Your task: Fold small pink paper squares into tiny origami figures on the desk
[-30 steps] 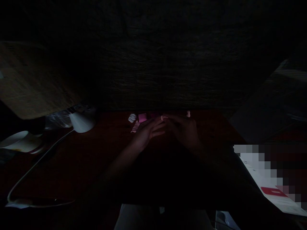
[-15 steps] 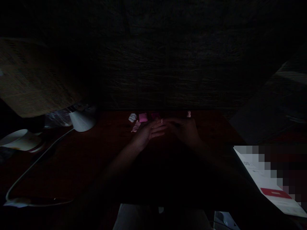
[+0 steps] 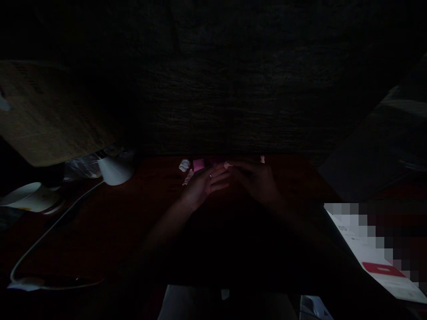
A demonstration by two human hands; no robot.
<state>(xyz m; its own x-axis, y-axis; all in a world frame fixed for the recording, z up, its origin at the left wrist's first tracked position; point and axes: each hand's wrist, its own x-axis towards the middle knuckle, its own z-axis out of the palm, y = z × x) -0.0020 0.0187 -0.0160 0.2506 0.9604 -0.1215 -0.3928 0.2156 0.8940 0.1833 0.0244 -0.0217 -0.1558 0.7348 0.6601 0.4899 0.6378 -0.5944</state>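
Observation:
In the dim light my left hand [image 3: 203, 186] is half turned up, fingers stretched out and a little apart, with a ring on one. Thumb and forefinger of my right hand [image 3: 256, 178] pinch a small pale pink lump [image 3: 227, 165], soft-looking like clay, against the left fingertips. Just beyond the left hand lie a pink square pad [image 3: 198, 165], a crumpled white lump [image 3: 184, 165] and a pale pink strip [image 3: 188, 177]. A dark magenta piece [image 3: 216, 161] is partly covered by the fingers. Another small pink piece [image 3: 262, 158] sits behind my right hand.
On the dark reddish table [image 3: 133, 213] stand a white cone-shaped object [image 3: 115, 171] with a cable [image 3: 43, 238], and a white cup [image 3: 28, 198] lying tilted. A cardboard box [image 3: 50, 115] is at left. A lit screen [image 3: 370, 253] is at right, partly pixelated.
My right fingers have drawn slightly back from the left hand, and the pale pink lump shows more clearly between them. The left hand stays almost in place.

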